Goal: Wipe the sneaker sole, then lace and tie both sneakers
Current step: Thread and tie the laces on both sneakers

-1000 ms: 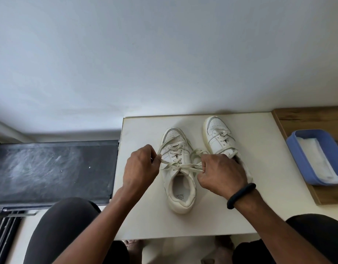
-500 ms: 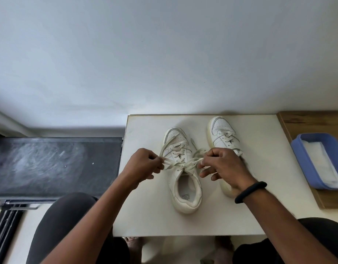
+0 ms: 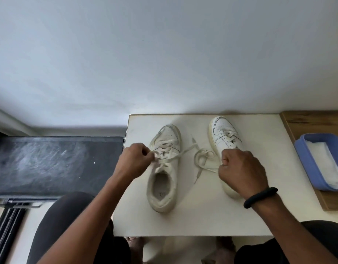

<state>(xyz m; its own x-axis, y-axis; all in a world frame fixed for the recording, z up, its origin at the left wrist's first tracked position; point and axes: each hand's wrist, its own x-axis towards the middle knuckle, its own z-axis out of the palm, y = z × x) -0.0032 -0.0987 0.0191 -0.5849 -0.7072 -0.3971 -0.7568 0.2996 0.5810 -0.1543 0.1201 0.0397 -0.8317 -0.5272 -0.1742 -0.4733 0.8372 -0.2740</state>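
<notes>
Both grips are clamped on lace. The left hand (image 3: 136, 160) has its fingers curled, fingertips together, pinching the left sneaker's lace (image 3: 175, 156) just above the eyelets. The right hand (image 3: 240, 170) is balled into a loose fist with its knuckles pointing left, and it pinches a looped lace (image 3: 202, 156) that lies on the tabletop (image 3: 202, 216) between the shoes. From where I stand I cannot tell which shoe that loop runs back to.

I count two white sneakers, side by side with toes pointing at the far wall. The left sneaker (image 3: 169, 134) sits near the middle of the tabletop, its opening toward the person. The right sneaker (image 3: 224, 130) stands just to its right, and the right hand covers its heel half. One loose lace end points toward the far edge, and another trails toward the near edge.

Two forearms reach in from the near side, and the wrists are well apart. One black wristband (image 3: 259, 197) circles the right wrist.

On the right, one blue tray (image 3: 301, 159) rests on a wooden surface (image 3: 313, 119) and holds one folded white cloth (image 3: 320, 162). On the left, one dark scuffed panel (image 3: 49, 161) lies beside the tabletop.
</notes>
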